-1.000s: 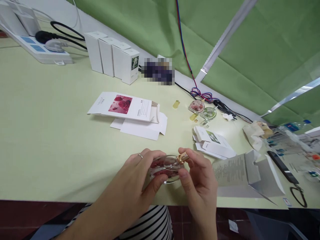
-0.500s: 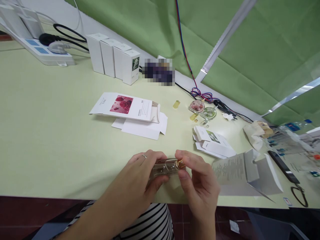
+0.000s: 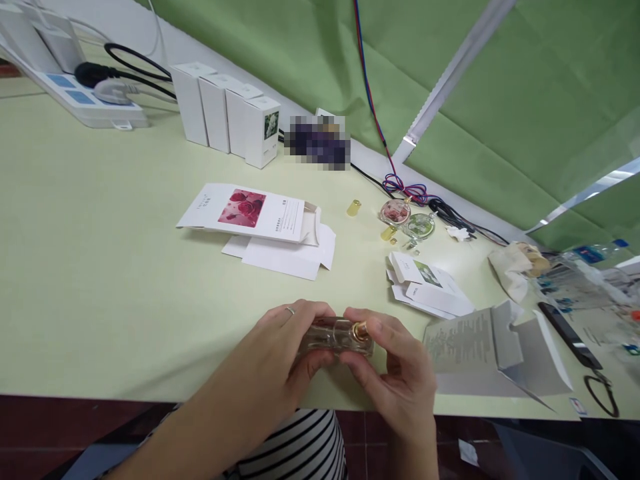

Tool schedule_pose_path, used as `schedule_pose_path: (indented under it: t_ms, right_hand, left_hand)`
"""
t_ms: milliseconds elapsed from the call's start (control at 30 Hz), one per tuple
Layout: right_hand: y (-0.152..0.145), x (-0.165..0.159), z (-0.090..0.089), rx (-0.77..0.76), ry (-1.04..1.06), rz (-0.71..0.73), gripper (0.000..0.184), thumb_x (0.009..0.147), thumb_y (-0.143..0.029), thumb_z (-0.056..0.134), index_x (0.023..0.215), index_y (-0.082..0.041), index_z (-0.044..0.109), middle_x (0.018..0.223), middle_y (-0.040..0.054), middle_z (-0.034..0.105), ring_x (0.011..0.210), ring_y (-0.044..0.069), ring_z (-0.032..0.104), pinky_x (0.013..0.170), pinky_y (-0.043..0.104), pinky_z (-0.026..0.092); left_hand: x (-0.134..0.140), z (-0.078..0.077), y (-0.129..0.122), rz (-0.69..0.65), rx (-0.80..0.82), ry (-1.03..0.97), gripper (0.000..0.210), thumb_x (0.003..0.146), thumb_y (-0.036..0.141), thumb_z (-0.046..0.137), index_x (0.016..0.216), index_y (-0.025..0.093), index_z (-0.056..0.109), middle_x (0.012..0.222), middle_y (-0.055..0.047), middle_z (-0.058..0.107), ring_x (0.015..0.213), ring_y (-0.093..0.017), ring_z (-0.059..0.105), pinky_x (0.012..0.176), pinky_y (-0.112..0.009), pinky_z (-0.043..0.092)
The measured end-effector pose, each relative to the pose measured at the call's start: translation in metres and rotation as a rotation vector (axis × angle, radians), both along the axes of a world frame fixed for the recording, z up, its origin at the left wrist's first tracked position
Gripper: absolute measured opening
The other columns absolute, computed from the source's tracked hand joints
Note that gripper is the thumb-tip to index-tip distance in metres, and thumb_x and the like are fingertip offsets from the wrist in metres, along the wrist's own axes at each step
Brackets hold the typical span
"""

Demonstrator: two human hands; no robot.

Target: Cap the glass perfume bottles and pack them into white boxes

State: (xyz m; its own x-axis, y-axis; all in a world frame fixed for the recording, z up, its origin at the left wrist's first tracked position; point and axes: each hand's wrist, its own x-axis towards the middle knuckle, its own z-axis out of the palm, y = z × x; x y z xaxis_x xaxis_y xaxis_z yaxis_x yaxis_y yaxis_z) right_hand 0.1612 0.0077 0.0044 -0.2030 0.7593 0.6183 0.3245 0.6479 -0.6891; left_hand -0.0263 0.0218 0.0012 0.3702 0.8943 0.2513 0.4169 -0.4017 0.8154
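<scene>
L hand (image 3: 280, 347) + R hand (image 3: 404, 360) pinching glass btl (image 3: 333, 335), gold top (image 3: 359, 331) on; rose box (image 3: 243, 210) open, 4 white boxes (image 3: 237, 120) far L look shut.

Table (image 3: 125, 300), front: bottle (image 3: 336, 335) between left grip (image 3: 283, 343) and right grip (image 3: 400, 363); packet (image 3: 463, 343) to right; carton (image 3: 245, 212) behind, leftward. Table, back: row of boxes (image 3: 225, 113), left; power strip (image 3: 95, 110) left of these; flasks (image 3: 396, 212), right.
</scene>
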Motion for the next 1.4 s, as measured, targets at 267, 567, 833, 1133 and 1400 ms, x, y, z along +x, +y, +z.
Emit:
schedule_pose_path:
  t_ms: [267,567,833,1133,1400]
  right_hand:
    - [0.001,0.002,0.015,-0.030,-0.038,0.037,0.066,0.082,-0.002,0.073,0.132,-0.041,0.056,0.118,0.0018,0.073,0.106,0.019,0.071,0.083,0.034,0.063]
    - [0.000,0.004,0.016,-0.055,-0.022,0.085,0.063,0.083,0.001,0.071,0.130,-0.037,0.057,0.121,-0.0005,0.070,0.111,0.012,0.067,0.090,0.025,0.059]
    - [-0.001,0.005,0.018,-0.097,-0.003,0.076,0.060,0.082,0.001,0.073,0.128,-0.035,0.059,0.118,-0.0029,0.071,0.112,0.010,0.067,0.093,0.020,0.056]
    - [-0.003,0.005,0.018,-0.101,-0.003,0.054,0.059,0.082,-0.001,0.074,0.126,-0.037,0.060,0.119,-0.0041,0.071,0.109,0.009,0.068,0.091,0.019,0.057]
    - [-0.002,0.004,0.019,-0.102,0.011,0.057,0.056,0.081,-0.001,0.076,0.123,-0.036,0.062,0.118,-0.0043,0.073,0.107,0.009,0.069,0.091,0.019,0.057]
  left_hand:
    - [-0.001,-0.001,0.001,-0.009,0.026,0.001,0.016,0.096,0.023,0.049,0.109,0.031,0.053,0.096,0.005,0.069,0.087,-0.018,0.065,0.076,-0.033,0.052]
    - [-0.001,-0.003,0.000,-0.028,0.024,0.029,0.018,0.097,0.023,0.048,0.112,0.032,0.048,0.100,0.005,0.069,0.091,-0.018,0.064,0.078,-0.035,0.051]
    - [0.000,-0.004,0.001,-0.006,0.082,0.014,0.022,0.096,0.022,0.049,0.113,0.034,0.046,0.100,0.008,0.069,0.091,-0.017,0.064,0.079,-0.032,0.051]
    - [-0.001,-0.002,0.002,-0.017,0.095,0.042,0.021,0.095,0.020,0.049,0.112,0.031,0.047,0.097,0.006,0.070,0.087,-0.017,0.066,0.075,-0.032,0.052]
    - [0.000,-0.004,0.002,-0.016,0.085,0.034,0.021,0.095,0.022,0.050,0.113,0.033,0.046,0.099,0.007,0.069,0.091,-0.017,0.065,0.080,-0.034,0.052]
